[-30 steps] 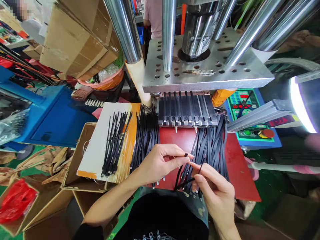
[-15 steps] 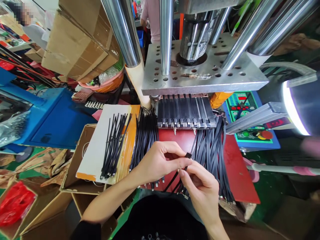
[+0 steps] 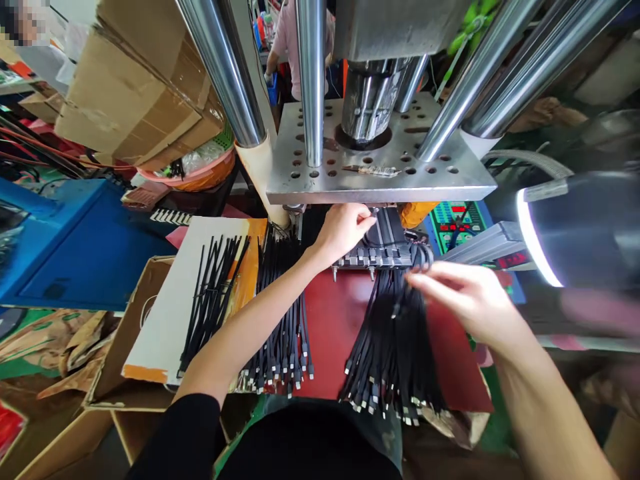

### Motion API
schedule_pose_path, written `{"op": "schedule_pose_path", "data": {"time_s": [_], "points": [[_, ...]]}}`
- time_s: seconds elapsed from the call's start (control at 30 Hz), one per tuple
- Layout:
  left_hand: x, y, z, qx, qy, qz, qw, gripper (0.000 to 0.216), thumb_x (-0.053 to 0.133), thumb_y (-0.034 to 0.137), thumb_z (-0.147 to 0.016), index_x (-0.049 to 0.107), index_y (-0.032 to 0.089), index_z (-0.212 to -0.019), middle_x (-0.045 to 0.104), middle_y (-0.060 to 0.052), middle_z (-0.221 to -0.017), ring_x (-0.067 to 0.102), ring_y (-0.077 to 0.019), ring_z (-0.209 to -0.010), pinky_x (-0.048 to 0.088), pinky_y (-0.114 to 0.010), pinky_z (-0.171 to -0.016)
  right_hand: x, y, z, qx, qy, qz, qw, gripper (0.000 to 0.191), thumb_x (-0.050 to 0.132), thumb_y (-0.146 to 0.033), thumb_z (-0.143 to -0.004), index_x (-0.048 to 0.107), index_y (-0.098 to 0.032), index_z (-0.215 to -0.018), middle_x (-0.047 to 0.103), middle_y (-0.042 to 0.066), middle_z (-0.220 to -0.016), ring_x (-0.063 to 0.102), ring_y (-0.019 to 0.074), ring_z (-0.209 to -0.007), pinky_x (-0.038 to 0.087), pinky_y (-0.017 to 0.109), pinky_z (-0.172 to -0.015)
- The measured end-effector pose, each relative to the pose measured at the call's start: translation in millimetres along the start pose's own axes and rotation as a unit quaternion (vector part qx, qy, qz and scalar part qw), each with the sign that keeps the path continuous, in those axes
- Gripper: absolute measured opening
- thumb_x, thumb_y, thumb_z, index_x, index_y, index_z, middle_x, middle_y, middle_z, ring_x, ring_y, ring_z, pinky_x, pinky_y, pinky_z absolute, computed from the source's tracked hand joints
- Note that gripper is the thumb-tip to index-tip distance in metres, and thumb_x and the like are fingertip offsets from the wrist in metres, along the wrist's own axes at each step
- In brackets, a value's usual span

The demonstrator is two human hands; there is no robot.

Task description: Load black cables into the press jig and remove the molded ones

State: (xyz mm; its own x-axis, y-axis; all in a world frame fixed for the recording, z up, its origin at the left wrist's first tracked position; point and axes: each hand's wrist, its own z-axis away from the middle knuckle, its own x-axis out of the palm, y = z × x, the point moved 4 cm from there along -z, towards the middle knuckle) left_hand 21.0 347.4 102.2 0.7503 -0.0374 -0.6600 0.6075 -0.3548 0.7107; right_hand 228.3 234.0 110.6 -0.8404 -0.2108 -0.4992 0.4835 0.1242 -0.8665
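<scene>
In the head view, a worker's left hand point(image 3: 346, 230) is hanging over a black mould point(image 3: 385, 257) beneath a metal plate point(image 3: 383, 194), fingertips bunching together; any grip is staying hidden. The blurred right hand point(image 3: 465, 293) is hovering near the right-hand cables point(image 3: 385, 347), its hold impossible to tell. Those cables are lying across the red surface point(image 3: 327, 327), their ends pointing toward the worker.

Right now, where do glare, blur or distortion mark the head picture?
In the head view, the lamp shows a blown-out white rim; in the head view, the right hand looks softer than the left hand; also in the head view, the outer posts splay outward, perhaps lens distortion.
</scene>
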Motion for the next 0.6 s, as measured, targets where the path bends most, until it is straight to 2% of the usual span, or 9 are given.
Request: {"op": "schedule_pose_path", "data": {"time_s": [0.07, 0.13, 0.2, 0.23, 0.3, 0.37, 0.5, 0.6], "points": [[1, -4, -2, -0.036, 0.034, 0.004, 0.999, 0.022, 0.067, 0.018, -0.102, 0.073, 0.015, -0.081, 0.08, -0.008, -0.083, 0.072, -0.018, -0.072, 0.059, -0.032, -0.08, -16, -1, -43, -0.014, 0.0, -0.003, 1.0, 0.066, 0.077, -0.083, -0.085, 0.061, -0.025, -0.059, 0.06, 0.002, -0.062, 0.051, 0.0183, -0.061, 0.042, 0.034, -0.059], [-1, -4, 10, -0.022, 0.048, 0.042, 0.998, 0.015, 0.065, 0.021, -0.104, 0.077, 0.012, -0.107, 0.084, -0.013, -0.105, 0.079, -0.0189, -0.081, 0.064, -0.033, -0.083, -17, 0, -77, -0.032, -0.015, 0.0, 0.999, 0.068, 0.076, -0.085, -0.084, 0.059, -0.025, -0.056, 0.058, 0.002, -0.06, 0.049, 0.0178, -0.06, 0.04, 0.034, -0.06], [-3, 2, 31, 0.067, 0.019, 0.055, 0.996, 0.031, 0.064, 0.024, -0.106, 0.072, 0.011, -0.133, 0.081, -0.018, -0.13, 0.082, -0.0223, -0.105, 0.067, -0.037, -0.096, -11, 4, -98, -0.051, -0.033, 0.011, 0.998, 0.07, 0.075, -0.085, -0.085, 0.056, -0.025, -0.055, 0.055, 0.0, -0.059, 0.045, 0.016, -0.059, 0.037, 0.034, -0.059], [-3, 7, 44, 0.123, -0.009, 0.039, 0.992, 0.036, 0.064, 0.026, -0.106, 0.069, 0.011, -0.139, 0.077, -0.019, -0.141, 0.08, -0.0243, -0.119, 0.065, -0.04, -0.106, -7, 7, -105, -0.057, -0.041, 0.011, 0.997, 0.07, 0.075, -0.085, -0.085, 0.056, -0.024, -0.056, 0.053, 0.0, -0.058, 0.044, 0.0152, -0.058, 0.036, 0.033, -0.059], [-2, 13, 65, 0.215, -0.072, -0.034, 0.973, 0.037, 0.064, 0.027, -0.107, 0.069, 0.014, -0.142, 0.069, -0.019, -0.155, 0.068, -0.0281, -0.142, 0.056, -0.049, -0.123, -1, 14, -113, -0.061, -0.051, 0.003, 0.997, 0.069, 0.075, -0.085, -0.085, 0.058, -0.024, -0.059, 0.051, -0.002, -0.057, 0.043, 0.0137, -0.057, 0.034, 0.032, -0.057], [1, 17, 78, 0.263, -0.12, -0.117, 0.95, 0.034, 0.062, 0.027, -0.109, 0.07, 0.014, -0.14, 0.065, -0.018, -0.159, 0.059, -0.0307, -0.153, 0.049, -0.054, -0.129, 2, 19, -118, -0.06, -0.047, 0.001, 0.997, 0.065, 0.074, -0.083, -0.086, 0.062, -0.023, -0.063, 0.05, -0.003, -0.055, 0.042, 0.013, -0.054, 0.032, 0.032, -0.056], [9, 23, 78, 0.283, -0.155, -0.234, 0.917, 0.036, 0.054, 0.021, -0.112, 0.068, 0.01, -0.143, 0.065, -0.019, -0.159, 0.056, -0.0315, -0.155, 0.047, -0.051, -0.128, 2, 23, -119, -0.078, 0.011, 0.042, 0.996, 0.054, 0.075, -0.072, -0.091, 0.07, -0.022, -0.072, 0.058, -0.001, -0.062, 0.044, 0.0133, -0.058, 0.033, 0.03, -0.057], [13, 28, 76, 0.277, -0.157, -0.295, 0.901, 0.037, 0.047, 0.016, -0.113, 0.068, 0.008, -0.143, 0.063, -0.02, -0.161, 0.056, -0.0319, -0.154, 0.045, -0.05, -0.127, 2, 28, -116, -0.078, 0.047, 0.023, 0.996, 0.042, 0.077, -0.061, -0.091, 0.074, -0.02, -0.079, 0.062, -0.001, -0.067, 0.045, 0.0123, -0.057, 0.034, 0.029, -0.055]]}}
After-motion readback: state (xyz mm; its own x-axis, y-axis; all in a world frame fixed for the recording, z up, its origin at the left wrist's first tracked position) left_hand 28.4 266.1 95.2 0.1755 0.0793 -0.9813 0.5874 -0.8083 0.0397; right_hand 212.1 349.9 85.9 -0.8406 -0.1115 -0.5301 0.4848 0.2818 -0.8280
